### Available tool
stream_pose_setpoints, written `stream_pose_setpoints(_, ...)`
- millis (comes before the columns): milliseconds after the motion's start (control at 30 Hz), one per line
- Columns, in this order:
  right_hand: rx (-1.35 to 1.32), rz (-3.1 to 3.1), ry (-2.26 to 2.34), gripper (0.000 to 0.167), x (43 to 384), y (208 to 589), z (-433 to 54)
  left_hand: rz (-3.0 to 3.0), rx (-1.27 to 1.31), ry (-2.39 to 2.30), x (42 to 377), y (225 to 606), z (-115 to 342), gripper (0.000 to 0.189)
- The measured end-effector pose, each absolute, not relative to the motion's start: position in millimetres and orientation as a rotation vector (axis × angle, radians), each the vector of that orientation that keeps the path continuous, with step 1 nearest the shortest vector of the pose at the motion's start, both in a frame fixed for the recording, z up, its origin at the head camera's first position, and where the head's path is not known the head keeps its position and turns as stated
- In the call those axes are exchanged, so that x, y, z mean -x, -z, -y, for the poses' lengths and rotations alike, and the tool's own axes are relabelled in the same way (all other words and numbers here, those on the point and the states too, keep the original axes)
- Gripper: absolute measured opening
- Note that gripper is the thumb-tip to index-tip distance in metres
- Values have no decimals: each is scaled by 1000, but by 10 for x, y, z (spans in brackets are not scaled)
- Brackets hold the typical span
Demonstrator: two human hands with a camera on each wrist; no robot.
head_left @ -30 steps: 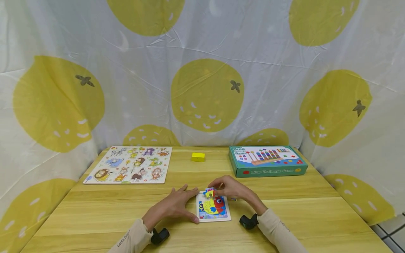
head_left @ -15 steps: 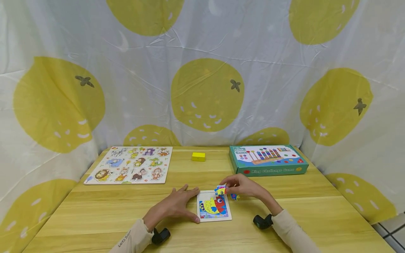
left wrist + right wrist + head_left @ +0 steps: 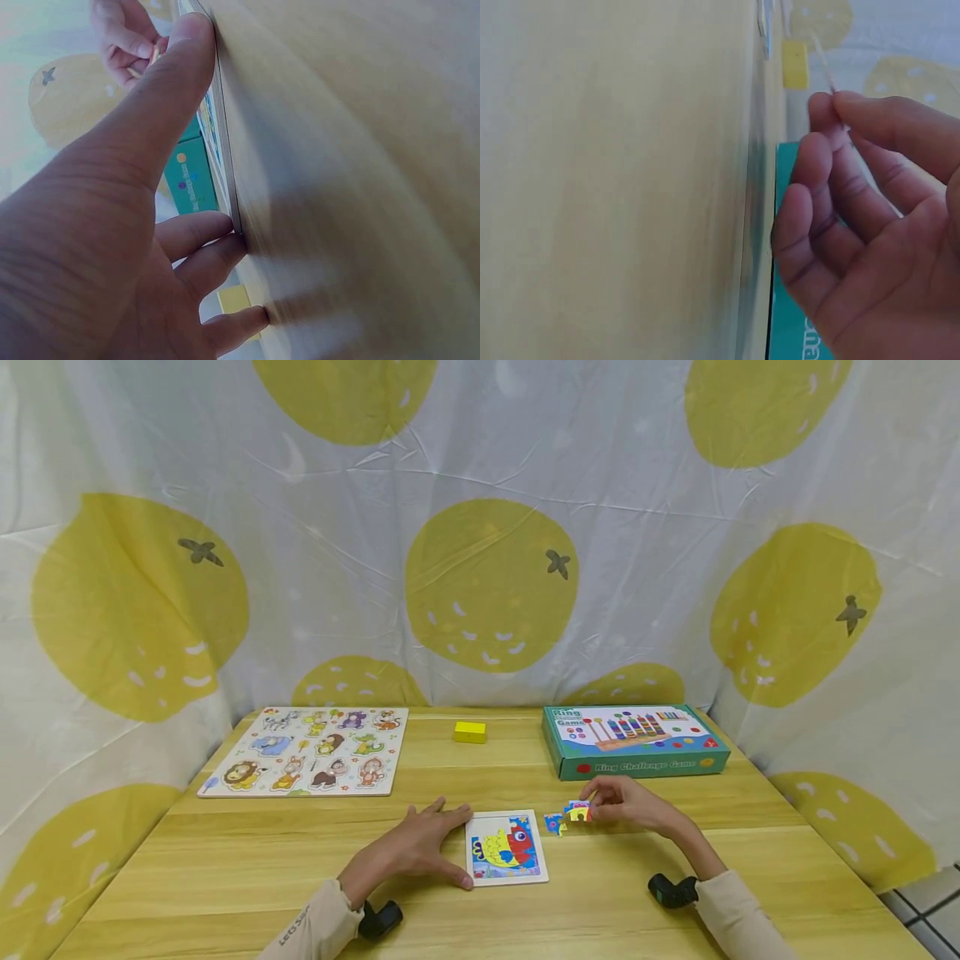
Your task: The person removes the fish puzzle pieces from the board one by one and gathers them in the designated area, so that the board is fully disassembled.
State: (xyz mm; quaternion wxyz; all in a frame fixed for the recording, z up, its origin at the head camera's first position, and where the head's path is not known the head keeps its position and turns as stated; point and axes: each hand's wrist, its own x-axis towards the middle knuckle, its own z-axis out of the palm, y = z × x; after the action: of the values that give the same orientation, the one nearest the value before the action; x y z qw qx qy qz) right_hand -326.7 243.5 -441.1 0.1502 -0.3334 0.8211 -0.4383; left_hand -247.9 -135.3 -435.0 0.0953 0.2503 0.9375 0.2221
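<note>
In the head view a small white-framed fish puzzle board (image 3: 507,883) lies on the table, showing a yellow and red fish. At its upper left a pale part of the board shows. My left hand (image 3: 416,846) rests against the board's left edge, thumb at the near corner and straight fingers at the far one. To the board's right, my right hand (image 3: 628,806) pinches a puzzle piece (image 3: 577,811) between thumb and fingertips. Edge-on, that piece is a thin strip in the right wrist view. Another puzzle piece (image 3: 555,824) lies on the table beside it.
A large animal puzzle board (image 3: 306,752) lies at the back left. A yellow block (image 3: 470,732) stands at the back middle. The green Ring Challenge Game box (image 3: 637,767) is at the back right. A lemon-patterned curtain (image 3: 637,593) hangs behind the wooden table (image 3: 750,860).
My right hand has moved right with the pinched puzzle piece, from above the fish board to beside it. The loose piece there has come into fuller view. My left hand stays put.
</note>
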Motion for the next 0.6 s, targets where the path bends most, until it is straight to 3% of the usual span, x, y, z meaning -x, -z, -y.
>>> stream_pose_setpoints(267,881,-2305,1252,22,3277,4436,-2552,-2776,-741,-662,2476,4354,1355,100)
stream_pose_setpoints(600,993,-2242,1262,22,3288,4451,-2531,-2779,-764,-685,2469,4361,1360,100)
